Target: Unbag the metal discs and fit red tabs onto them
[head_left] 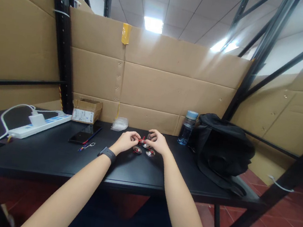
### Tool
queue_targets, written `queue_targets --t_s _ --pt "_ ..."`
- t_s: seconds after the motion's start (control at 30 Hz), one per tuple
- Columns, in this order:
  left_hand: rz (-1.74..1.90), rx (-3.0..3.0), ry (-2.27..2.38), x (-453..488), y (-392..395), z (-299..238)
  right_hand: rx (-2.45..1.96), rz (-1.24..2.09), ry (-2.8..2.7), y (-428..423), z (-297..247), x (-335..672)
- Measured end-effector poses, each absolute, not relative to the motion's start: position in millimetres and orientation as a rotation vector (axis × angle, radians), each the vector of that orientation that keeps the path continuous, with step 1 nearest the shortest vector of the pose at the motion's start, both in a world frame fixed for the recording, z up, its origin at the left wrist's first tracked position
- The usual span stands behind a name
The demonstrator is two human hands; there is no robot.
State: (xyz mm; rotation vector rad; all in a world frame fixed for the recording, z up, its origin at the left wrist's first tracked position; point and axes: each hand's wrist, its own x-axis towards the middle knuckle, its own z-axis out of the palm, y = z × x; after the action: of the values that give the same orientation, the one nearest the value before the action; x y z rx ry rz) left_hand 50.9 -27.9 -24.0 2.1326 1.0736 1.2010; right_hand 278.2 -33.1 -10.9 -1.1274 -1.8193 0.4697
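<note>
In the middle of the flat black table (49, 159), a little bunch of small round shiny pieces with red bits (150, 152) sits right between the two hands. Two of the pieces lie flat on the table, close to the wrists. The others sit a bit farther back, under the fingertips.

The left hand (127, 141) and the right hand (160, 142) come in from each side, and their fingertips almost meet over the far pieces. Both hands are just as near to the bunch. The left fingers are curled in tight and touch a red bit. The right fingers are bent around another piece. The pieces are too small to show if the hands really grip them, so I cannot tell. The pieces are round, so they have no long side and point no way.

A black watch band (108, 153) is on the left wrist. To the left lie a flat black phone (80, 138) and a long white power strip (42, 126). A small brown cardboard box (87, 110) stands behind them. A crumpled clear plastic bag (120, 124) lies behind the hands. To the right stand a clear water bottle with a blue lid (187, 129) and a big soft black bag (222, 148).
</note>
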Motion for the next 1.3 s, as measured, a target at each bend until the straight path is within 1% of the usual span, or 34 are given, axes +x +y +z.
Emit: queue_targets --t_s 0.13,0.3,0.6,0.93,1.0,1.1,1.17,1.3 --pt "1.268 2.166 1.267 34 -19 -24 -1.309 0.239 -1.628 -25 -12 298" --pt "1.229 2.184 1.548 11 -10 -23 -1.61 0.073 -1.613 -17 -16 328" --pt "1.003 2.222 1.535 6 -6 -30 -1.955 0.204 -1.578 -5 -31 347" --pt "0.997 2.259 1.615 6 -5 -34 -2.055 0.242 -1.528 -9 -31 351" --pt "1.026 2.3 1.552 8 -8 -32 -2.061 0.248 -1.542 -9 -31 350" --pt "1.048 2.412 1.305 18 -15 -28 -2.09 0.27 -1.547 -9 -30 350" --pt "0.996 2.483 1.147 27 -21 -26 -2.103 0.271 -1.551 -8 -30 350" --pt "0.807 2.597 0.972 45 -35 -23 -2.087 0.228 -1.586 -8 -31 349"
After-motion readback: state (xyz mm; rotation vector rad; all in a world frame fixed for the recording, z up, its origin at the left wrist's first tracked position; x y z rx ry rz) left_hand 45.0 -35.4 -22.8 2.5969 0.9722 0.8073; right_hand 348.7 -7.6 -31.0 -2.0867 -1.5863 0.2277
